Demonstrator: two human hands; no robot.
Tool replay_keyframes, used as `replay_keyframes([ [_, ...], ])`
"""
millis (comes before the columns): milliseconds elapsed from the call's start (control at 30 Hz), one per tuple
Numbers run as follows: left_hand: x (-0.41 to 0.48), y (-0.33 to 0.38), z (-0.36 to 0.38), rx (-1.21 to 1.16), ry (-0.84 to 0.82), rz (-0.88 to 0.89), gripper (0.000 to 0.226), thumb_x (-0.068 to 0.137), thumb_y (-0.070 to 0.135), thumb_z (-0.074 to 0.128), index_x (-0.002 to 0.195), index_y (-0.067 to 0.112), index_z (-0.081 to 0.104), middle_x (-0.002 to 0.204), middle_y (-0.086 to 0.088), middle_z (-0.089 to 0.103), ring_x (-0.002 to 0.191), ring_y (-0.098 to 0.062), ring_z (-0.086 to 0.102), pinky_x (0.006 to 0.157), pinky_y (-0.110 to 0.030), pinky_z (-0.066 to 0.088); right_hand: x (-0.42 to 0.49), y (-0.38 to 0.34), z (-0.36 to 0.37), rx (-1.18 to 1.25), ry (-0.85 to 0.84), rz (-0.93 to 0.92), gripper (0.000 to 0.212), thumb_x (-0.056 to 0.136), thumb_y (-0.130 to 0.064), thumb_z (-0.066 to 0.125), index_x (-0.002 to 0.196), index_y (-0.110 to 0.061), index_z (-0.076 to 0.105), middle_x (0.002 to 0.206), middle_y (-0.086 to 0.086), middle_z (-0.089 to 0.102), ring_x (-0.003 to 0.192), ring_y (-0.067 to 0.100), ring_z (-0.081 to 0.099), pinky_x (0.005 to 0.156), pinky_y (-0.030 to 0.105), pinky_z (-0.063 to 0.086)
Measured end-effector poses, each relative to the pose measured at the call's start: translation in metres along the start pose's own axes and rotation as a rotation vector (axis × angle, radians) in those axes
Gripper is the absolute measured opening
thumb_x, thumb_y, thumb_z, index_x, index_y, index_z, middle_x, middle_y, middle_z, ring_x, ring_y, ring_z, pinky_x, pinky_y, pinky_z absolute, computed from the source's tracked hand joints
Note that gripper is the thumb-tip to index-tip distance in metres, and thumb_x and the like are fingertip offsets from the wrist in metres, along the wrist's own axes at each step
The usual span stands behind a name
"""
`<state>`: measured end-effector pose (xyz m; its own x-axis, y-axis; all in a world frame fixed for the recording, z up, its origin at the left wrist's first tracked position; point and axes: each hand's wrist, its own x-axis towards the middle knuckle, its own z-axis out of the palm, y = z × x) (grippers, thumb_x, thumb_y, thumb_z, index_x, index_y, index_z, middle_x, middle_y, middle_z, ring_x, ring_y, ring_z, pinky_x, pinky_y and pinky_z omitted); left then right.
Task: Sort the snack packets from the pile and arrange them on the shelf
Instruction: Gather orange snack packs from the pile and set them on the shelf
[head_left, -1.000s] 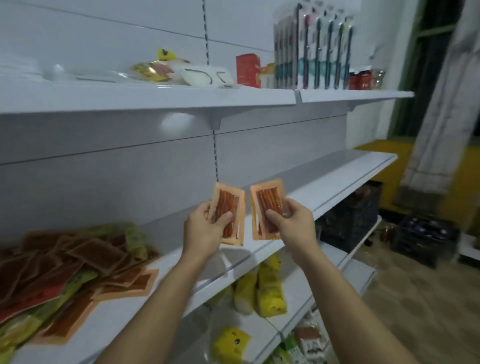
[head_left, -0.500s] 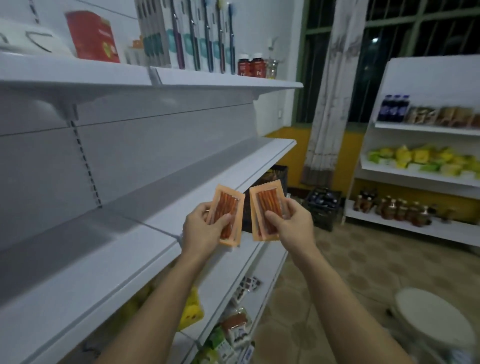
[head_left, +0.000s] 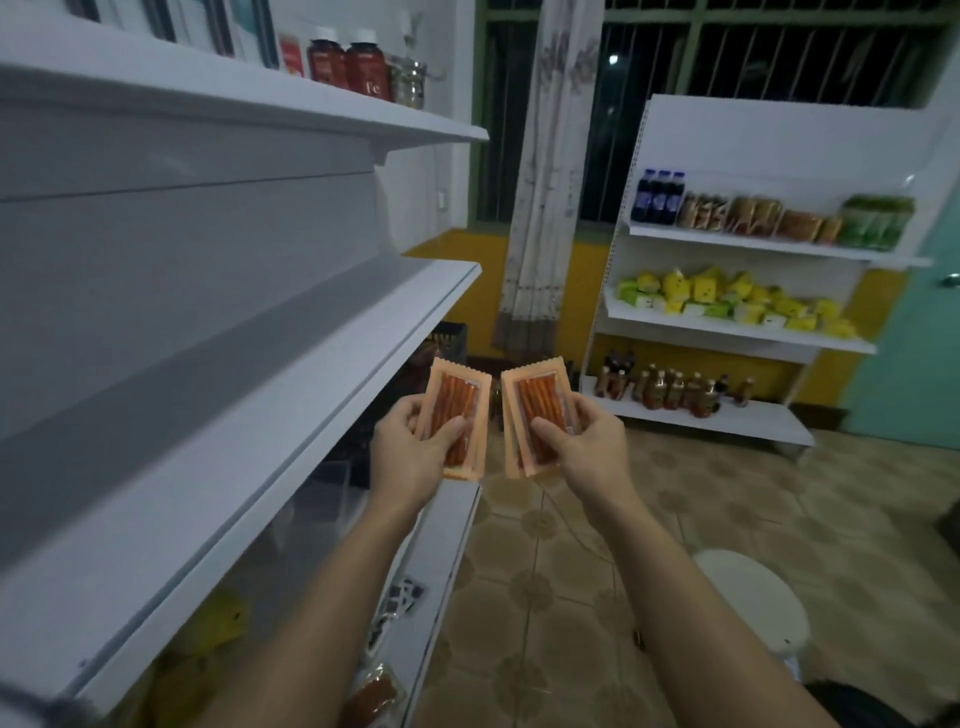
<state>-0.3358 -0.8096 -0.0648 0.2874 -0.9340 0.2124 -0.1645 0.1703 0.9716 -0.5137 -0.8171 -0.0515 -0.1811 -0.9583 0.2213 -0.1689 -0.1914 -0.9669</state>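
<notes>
My left hand (head_left: 410, 457) grips an orange snack packet (head_left: 460, 410) with red sticks showing through its window, thumb across the front. My right hand (head_left: 587, 447) holds a matching orange packet (head_left: 535, 410) the same way; more packets seem stacked behind each. Both packets stand upright, side by side, just past the right end of the bare white middle shelf (head_left: 291, 374). The pile of packets is out of view.
The upper shelf (head_left: 249, 98) carries red jars and boxes. Lower shelves (head_left: 441, 561) hold yellow and dark packets. A second white shelf unit (head_left: 737, 327) across the tiled floor carries bottles and yellow packs. A white stool (head_left: 753, 603) stands near my right arm.
My view has swung right, away from the packet pile, along the shelf toward the room. Both hands keep their packets in the same grip in front of me.
</notes>
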Motion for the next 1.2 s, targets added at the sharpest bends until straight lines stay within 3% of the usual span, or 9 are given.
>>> replay_keyframes([
  [200, 0.097, -0.012, 0.049, -0.003, -0.058, 0.006, 0.026, 0.085, 0.020, 0.075, 0.108, 0.023, 0.063, 0.099, 0.006, 0.071, 0.092, -0.010, 0.070, 0.081, -0.036, 0.060, 0.099, 0.015, -0.005, -0.024, 0.090, 0.017, 0.024, 0.089, -0.012, 0.069, 0.107, -0.027, 0.061, 0.099, -0.011, 0.066, 0.093, 0.004, 0.063, 0.080, 0.028, 0.054],
  [467, 0.164, -0.022, 0.130, 0.011, -0.145, 0.015, 0.024, 0.085, 0.018, 0.075, 0.104, 0.025, 0.062, 0.100, 0.003, 0.071, 0.093, -0.013, 0.070, 0.084, -0.043, 0.059, 0.183, 0.048, -0.047, -0.026, 0.181, 0.042, 0.025, 0.089, -0.011, 0.069, 0.109, -0.024, 0.063, 0.100, -0.008, 0.068, 0.091, 0.004, 0.064, 0.067, 0.019, 0.050],
  [633, 0.204, -0.026, 0.197, 0.037, -0.136, 0.029, 0.027, 0.084, 0.016, 0.076, 0.106, 0.024, 0.061, 0.102, 0.002, 0.070, 0.095, -0.014, 0.069, 0.085, -0.043, 0.059, 0.248, 0.075, -0.081, -0.012, 0.183, 0.032, 0.022, 0.088, -0.010, 0.070, 0.103, -0.026, 0.064, 0.099, -0.005, 0.070, 0.093, 0.011, 0.067, 0.077, 0.032, 0.057],
  [833, 0.258, -0.021, 0.272, 0.081, -0.082, 0.056, 0.033, 0.083, 0.019, 0.077, 0.113, 0.016, 0.063, 0.102, 0.005, 0.070, 0.092, -0.009, 0.068, 0.082, -0.038, 0.059, 0.343, 0.097, -0.117, -0.024, 0.122, 0.007, 0.026, 0.088, -0.012, 0.070, 0.112, -0.021, 0.066, 0.101, -0.007, 0.071, 0.094, 0.010, 0.067, 0.082, 0.035, 0.057],
  [1000, 0.301, -0.023, 0.295, 0.099, 0.013, 0.014, 0.036, 0.082, 0.020, 0.078, 0.114, 0.016, 0.062, 0.103, 0.003, 0.071, 0.094, -0.012, 0.069, 0.084, -0.041, 0.059, 0.411, 0.103, -0.112, -0.016, 0.010, -0.014, 0.028, 0.089, -0.013, 0.070, 0.115, -0.021, 0.064, 0.101, -0.009, 0.069, 0.094, 0.006, 0.065, 0.068, 0.021, 0.051],
  [1200, 0.356, -0.037, 0.278, 0.094, 0.128, -0.054, 0.031, 0.084, 0.017, 0.076, 0.111, 0.017, 0.060, 0.103, 0.002, 0.071, 0.090, -0.010, 0.071, 0.076, -0.032, 0.060, 0.473, 0.113, -0.057, 0.001, -0.131, -0.022, 0.025, 0.088, -0.014, 0.071, 0.110, -0.024, 0.064, 0.101, -0.008, 0.071, 0.094, 0.010, 0.068, 0.081, 0.035, 0.058],
])
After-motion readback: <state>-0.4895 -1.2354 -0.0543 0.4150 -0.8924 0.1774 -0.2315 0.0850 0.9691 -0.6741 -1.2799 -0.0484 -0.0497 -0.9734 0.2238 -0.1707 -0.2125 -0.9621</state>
